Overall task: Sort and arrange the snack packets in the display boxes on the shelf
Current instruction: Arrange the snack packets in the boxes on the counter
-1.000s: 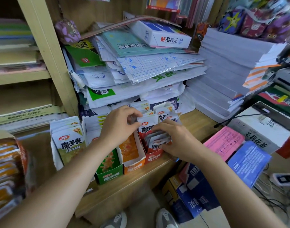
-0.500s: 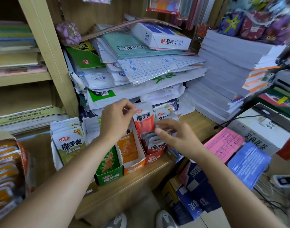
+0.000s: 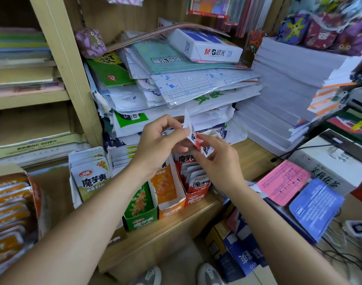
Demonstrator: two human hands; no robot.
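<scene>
Display boxes stand side by side on the wooden shelf (image 3: 169,229): a green box (image 3: 141,214), an orange box (image 3: 171,204) and a red box (image 3: 198,194) with several red-and-white packets in it. My left hand (image 3: 159,145) and my right hand (image 3: 215,157) are raised above the red box. Together they pinch a red-and-white snack packet (image 3: 191,130), held edge-on between them. A row of white-and-green packets (image 3: 91,173) stands to the left of the boxes.
A tall heap of paper and plastic sleeves (image 3: 176,85) lies right behind the boxes. White paper stacks (image 3: 282,95) fill the back right. Orange packets (image 3: 9,212) sit at the left edge. Pink and blue pads (image 3: 299,194) and cartons lie to the right.
Both hands have lifted from the red box. The packet that my left hand drew out has risen with them and turned edge-on, and my right hand has come up to pinch it too.
</scene>
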